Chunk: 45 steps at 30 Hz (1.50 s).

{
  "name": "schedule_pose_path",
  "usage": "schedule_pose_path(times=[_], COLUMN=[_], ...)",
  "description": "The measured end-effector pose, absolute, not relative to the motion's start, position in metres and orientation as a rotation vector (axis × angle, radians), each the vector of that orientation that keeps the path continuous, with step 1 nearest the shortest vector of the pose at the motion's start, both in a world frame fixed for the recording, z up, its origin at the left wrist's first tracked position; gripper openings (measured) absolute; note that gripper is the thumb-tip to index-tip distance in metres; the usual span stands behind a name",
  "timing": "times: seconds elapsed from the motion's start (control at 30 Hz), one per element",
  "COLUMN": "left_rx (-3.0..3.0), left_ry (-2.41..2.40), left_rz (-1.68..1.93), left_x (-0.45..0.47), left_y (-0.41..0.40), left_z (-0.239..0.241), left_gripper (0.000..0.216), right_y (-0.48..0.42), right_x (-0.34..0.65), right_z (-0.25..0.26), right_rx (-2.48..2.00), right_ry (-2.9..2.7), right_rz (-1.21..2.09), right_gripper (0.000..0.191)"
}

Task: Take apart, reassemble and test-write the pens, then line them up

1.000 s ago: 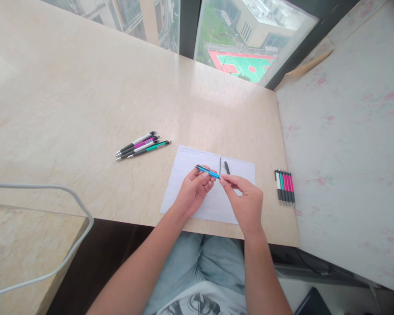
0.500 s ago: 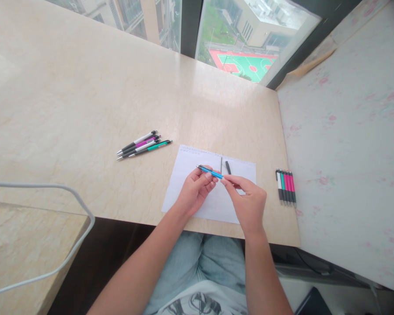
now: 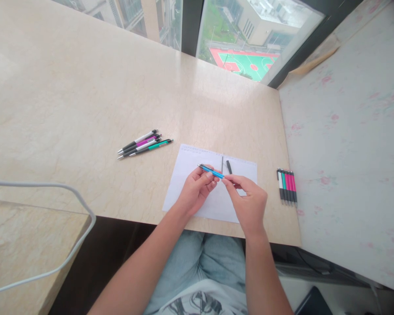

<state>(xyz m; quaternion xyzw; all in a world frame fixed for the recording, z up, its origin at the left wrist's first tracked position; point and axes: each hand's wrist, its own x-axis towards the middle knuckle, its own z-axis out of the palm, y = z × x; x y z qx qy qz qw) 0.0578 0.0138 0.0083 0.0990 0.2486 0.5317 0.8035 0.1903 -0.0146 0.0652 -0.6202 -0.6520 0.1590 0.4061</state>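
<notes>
My left hand [image 3: 197,188] is closed around a blue pen barrel [image 3: 211,171], held level over a white sheet of paper [image 3: 189,168]. My right hand [image 3: 248,199] pinches at the barrel's right end; what is between its fingertips is too small to make out. On the paper just beyond my hands lie a thin black refill [image 3: 222,164] and a short black pen piece [image 3: 229,166].
Several assembled pens [image 3: 144,143] lie in a fan on the beige marble table [image 3: 85,96] to the left. Another row of pens [image 3: 286,185] lies by the table's right edge. A floral cloth [image 3: 348,144] covers the right surface. A white cable [image 3: 65,245] loops at the left.
My hands have barely moved; the view has drifted slightly, and the right fingertips stay at the pen's end.
</notes>
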Motion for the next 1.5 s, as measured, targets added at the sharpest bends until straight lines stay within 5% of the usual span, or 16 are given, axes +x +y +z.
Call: schedule_pose_path(times=[0.7, 1.03, 1.5], left_rx=[0.194, 0.102, 0.113], left_ry=[0.522, 0.522, 0.57], left_rz=[1.142, 1.174, 1.165], left_x=[0.057, 0.055, 0.056], left_y=[0.015, 0.017, 0.019], left_z=[0.008, 0.01, 0.008], left_gripper=[0.017, 0.021, 0.022], right_y=[-0.017, -0.009, 0.0], right_x=[0.188, 0.198, 0.179], right_z=[0.058, 0.029, 0.026], right_rx=[-1.59, -2.105, -2.227], right_ry=[-1.668, -1.722, -1.881], right_rz=[0.33, 0.266, 0.227], right_gripper=[0.012, 0.015, 0.022])
